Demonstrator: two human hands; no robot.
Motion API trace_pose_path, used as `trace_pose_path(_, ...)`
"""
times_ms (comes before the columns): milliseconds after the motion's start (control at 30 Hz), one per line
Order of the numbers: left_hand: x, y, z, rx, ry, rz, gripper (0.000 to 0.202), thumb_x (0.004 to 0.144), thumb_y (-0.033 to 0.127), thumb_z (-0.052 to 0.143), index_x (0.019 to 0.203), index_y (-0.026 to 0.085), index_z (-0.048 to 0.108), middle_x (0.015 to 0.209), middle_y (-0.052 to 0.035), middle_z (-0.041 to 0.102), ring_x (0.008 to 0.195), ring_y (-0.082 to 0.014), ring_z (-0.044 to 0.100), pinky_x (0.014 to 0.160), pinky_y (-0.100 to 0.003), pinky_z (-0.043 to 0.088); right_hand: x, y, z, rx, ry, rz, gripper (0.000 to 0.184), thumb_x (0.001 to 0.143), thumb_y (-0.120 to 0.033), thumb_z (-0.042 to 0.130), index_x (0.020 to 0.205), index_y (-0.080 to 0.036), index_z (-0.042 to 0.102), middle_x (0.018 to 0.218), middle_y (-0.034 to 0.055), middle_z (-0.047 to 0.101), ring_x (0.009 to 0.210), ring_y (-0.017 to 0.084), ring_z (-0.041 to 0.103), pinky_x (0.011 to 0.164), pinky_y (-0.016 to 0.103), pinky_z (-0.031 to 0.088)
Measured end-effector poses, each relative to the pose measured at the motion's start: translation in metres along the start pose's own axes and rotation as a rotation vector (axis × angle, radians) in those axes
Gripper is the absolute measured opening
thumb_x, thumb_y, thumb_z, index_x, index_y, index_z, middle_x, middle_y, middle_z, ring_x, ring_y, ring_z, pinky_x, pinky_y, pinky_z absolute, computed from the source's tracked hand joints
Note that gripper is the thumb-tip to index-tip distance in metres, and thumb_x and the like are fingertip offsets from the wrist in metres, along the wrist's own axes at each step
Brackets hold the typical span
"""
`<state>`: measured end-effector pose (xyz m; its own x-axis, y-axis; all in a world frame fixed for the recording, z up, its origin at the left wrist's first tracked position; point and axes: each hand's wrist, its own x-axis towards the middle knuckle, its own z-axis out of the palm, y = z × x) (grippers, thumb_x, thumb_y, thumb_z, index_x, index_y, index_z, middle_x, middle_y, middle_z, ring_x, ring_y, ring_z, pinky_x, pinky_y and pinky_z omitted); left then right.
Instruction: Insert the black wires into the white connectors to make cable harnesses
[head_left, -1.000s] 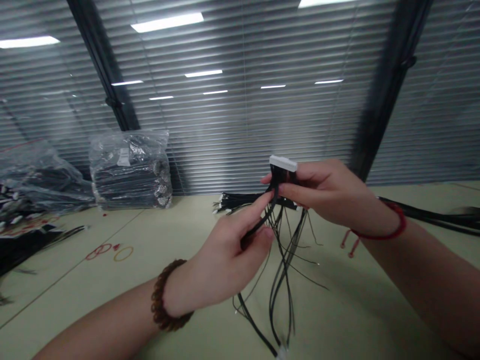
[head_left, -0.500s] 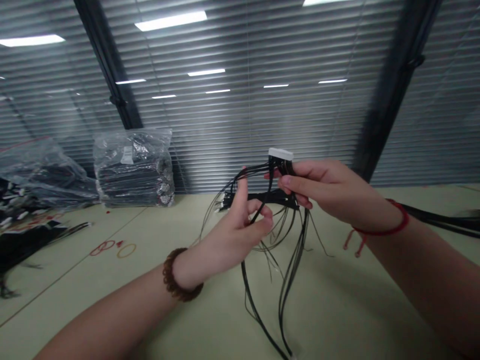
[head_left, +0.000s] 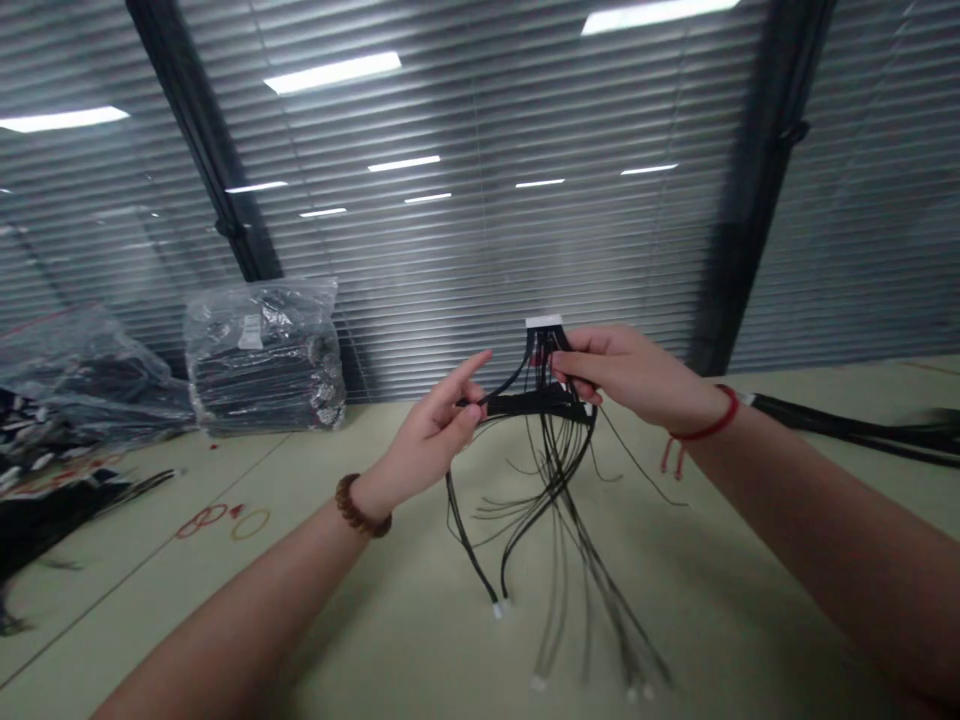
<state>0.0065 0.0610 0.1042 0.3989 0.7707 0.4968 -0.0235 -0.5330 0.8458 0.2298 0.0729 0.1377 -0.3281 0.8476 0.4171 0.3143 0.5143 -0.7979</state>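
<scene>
Black wire harness (head_left: 555, 450) hangs above the pale table (head_left: 390, 610), the right hand (head_left: 637, 375) pinching its wires just under the white connector (head_left: 543, 322). Compared with a moment earlier, the left hand (head_left: 431, 440) sits further from the connector, fingers half curled against the black bundle (head_left: 525, 404), and the loose leads fall straighter, ending in small white terminals (head_left: 499, 608).

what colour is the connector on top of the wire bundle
The connector is white; it shows best in the head view.
</scene>
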Motion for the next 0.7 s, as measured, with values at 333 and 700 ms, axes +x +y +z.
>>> trace_pose_path(333, 0.002, 0.003, 0.005, -0.059, -0.211, -0.359, 0.040, 0.066, 0.016, 0.072, 0.103, 0.014, 0.057, 0.096, -0.0059, 0.057, 0.068, -0.0082, 0.052, 0.059, -0.020, 0.046, 0.008, -0.007, 0.015, 0.009, -0.194, -0.055, 0.023, 0.081, -0.033, 0.053, 0.075, -0.011, 0.057, 0.054, -0.0027, 0.050, 0.046, 0.005, 0.044, 0.043, 0.017, 0.031)
trace_pose_path(700, -0.001, 0.007, 0.009, -0.210, 0.268, 0.044, 0.009, 0.077, 0.021, 0.064, 0.082, 0.015, 0.059, 0.069, 0.0022, 0.059, 0.064, -0.0084, 0.054, 0.062, -0.019, 0.044, 0.002, -0.011, 0.064, -0.007, -0.303, -0.012, 0.017, 0.081, -0.030, 0.051, 0.077, -0.014, 0.050, 0.059, -0.0020, 0.050, 0.049, 0.007, 0.049, 0.046, 0.018, 0.040)
